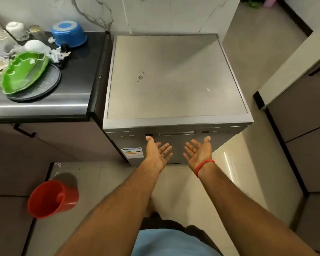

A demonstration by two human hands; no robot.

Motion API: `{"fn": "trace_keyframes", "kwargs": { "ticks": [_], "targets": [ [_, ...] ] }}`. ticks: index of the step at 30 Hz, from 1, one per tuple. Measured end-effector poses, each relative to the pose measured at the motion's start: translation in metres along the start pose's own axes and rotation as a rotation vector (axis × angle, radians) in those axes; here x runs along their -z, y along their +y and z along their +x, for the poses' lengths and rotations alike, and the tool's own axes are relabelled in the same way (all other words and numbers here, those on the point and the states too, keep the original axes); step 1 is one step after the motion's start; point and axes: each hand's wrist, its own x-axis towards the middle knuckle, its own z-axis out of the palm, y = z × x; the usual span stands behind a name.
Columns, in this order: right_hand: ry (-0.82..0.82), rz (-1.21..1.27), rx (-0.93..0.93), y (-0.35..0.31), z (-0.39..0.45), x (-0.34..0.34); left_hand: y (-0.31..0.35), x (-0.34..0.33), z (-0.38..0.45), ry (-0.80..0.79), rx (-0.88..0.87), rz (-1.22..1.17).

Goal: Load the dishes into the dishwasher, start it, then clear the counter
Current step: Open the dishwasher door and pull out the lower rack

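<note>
Both hands — left hand (158,153), right hand (199,151) — hover palms-up, fingers spread, holding nothing, before the closed grey steel dishwasher (175,78); the green leaf-shaped plastic dish (23,72) lies on the black bench (78,80).

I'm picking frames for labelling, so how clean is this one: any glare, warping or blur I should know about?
Head view: wide-angle bend bows the dishwasher edges and the walls; bright glare streaks lie along the counter front and on the floor tile at right; the dishes at far left are soft and smeared; both hands read fairly sharp, palms up; the red bucket throws a soft shadow behind it.
</note>
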Motion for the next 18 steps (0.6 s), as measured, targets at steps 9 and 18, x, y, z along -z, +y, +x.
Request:
{"fn": "trace_keyframes", "kwargs": {
  "ticks": [9, 18],
  "targets": [
    [0.069, 0.214, -0.054, -0.018, 0.037, -0.028, 0.011, -0.018, 0.035, 0.024, 0.060, -0.196],
    [0.065, 0.493, -0.137, -0.026, 0.076, -0.043, 0.019, -0.057, 0.053, 0.088, -0.030, -0.532]
  ]
}}
